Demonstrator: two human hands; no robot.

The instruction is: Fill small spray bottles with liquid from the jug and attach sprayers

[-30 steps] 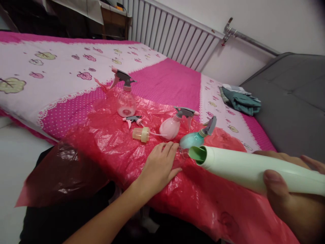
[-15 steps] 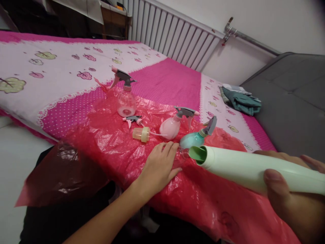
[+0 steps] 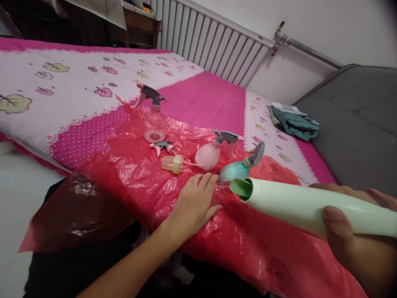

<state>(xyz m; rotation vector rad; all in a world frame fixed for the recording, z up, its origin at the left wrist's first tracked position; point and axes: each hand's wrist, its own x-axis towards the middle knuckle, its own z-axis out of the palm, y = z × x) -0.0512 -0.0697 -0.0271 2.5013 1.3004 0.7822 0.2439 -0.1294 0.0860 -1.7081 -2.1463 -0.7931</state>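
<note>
In the head view my right hand (image 3: 350, 231) is closed around a pale green bottle (image 3: 288, 203), tipped nearly level. Its green spout (image 3: 241, 188) meets the neck of a clear bottle (image 3: 222, 187). My left hand (image 3: 197, 198) wraps that clear bottle, mostly hiding its body. Just beyond lie a teal spray bottle (image 3: 235, 170) and a pink spray bottle (image 3: 207, 156), both tilted. To the left are a loose spray head (image 3: 163, 145) with its tube and a small yellowish cup with a collar (image 3: 172, 164). Farther back a clear pink spray bottle (image 3: 155, 126) stands upright.
Crinkled red plastic sheeting (image 3: 130, 165) covers the near part of the bed (image 3: 201, 99). Folded clothes (image 3: 294, 122) lie by the grey headboard (image 3: 350, 120) on the right. A radiator (image 3: 204, 37) lines the wall behind, beside a desk (image 3: 139, 25).
</note>
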